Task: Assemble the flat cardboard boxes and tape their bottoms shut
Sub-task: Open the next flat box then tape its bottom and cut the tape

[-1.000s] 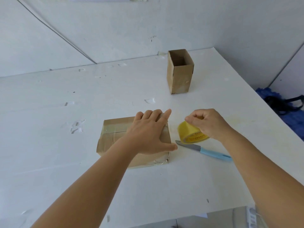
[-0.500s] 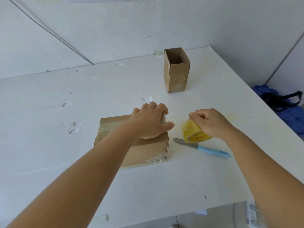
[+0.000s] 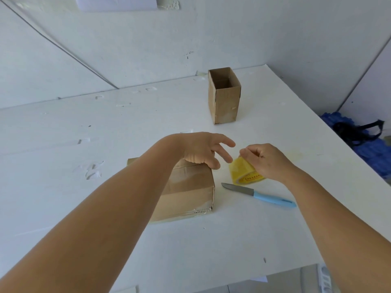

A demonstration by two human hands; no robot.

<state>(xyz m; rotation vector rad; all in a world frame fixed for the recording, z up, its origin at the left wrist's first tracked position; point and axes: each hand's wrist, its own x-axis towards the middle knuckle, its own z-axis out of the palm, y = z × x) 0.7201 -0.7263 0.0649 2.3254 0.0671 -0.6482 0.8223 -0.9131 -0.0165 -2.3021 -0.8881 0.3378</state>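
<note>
Yellow packing tape [image 3: 243, 172], its core printed with small red characters too fine to read, is pinched in the right hand [image 3: 267, 160], tilted on edge. Just left of that grip the left hand [image 3: 203, 150] hovers with fingers loosely spread, holding nothing, above a taped cardboard box [image 3: 188, 187] on the white table [image 3: 211, 250]. Below the roll lies a blue-handled knife [image 3: 259, 194]. Beyond both hands stands an upright open box [image 3: 224, 96].

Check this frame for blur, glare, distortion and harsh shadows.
Head view: even, soft daylight with faint shadows; wide-angle bending at the table edges; left hand fingertips slightly motion-blurred; mild sheen on the tape roll and taped box; knife sharp.
</note>
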